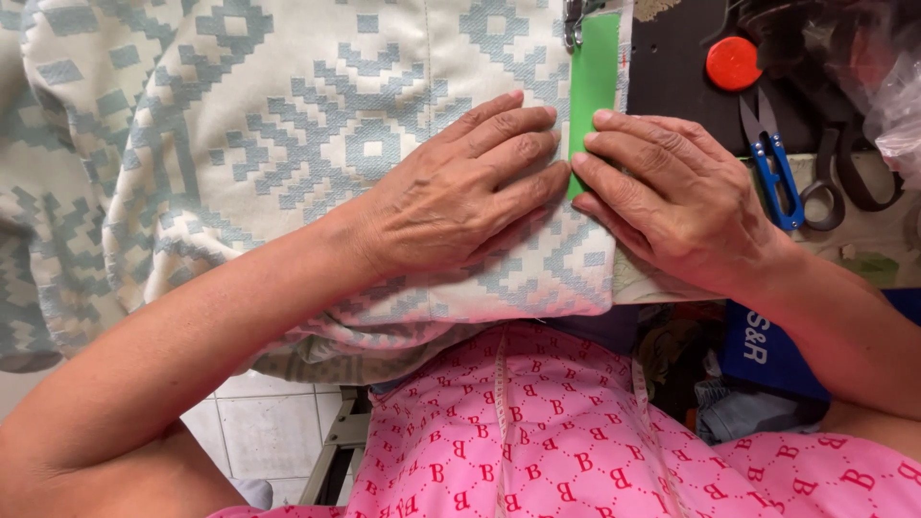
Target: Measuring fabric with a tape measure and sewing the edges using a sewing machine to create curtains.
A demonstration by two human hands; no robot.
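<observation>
Across the table (672,58) one patterned cream-and-grey cloth (288,125) spreads widest, its right edge meeting one green strip (593,77). Two hands press flat there: left hand (451,197) on the cloth, right hand (676,197) at the edge, each grip with fingers held together, fingertips touching the strip. Right of them, little free room: one pair of dark scissors (844,182), one blue thread snips (775,168), one red disc (733,63).

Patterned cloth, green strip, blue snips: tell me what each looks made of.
Patterned cloth: woven textile, matte, cream with grey-blue blocky motif; it drapes and folds softly. Green strip: flat, plain, matte, probably fabric or tape; cannot tell for certain. Blue snips: glossy blue handles, likely plastic, with grey metal-looking blades.
</observation>
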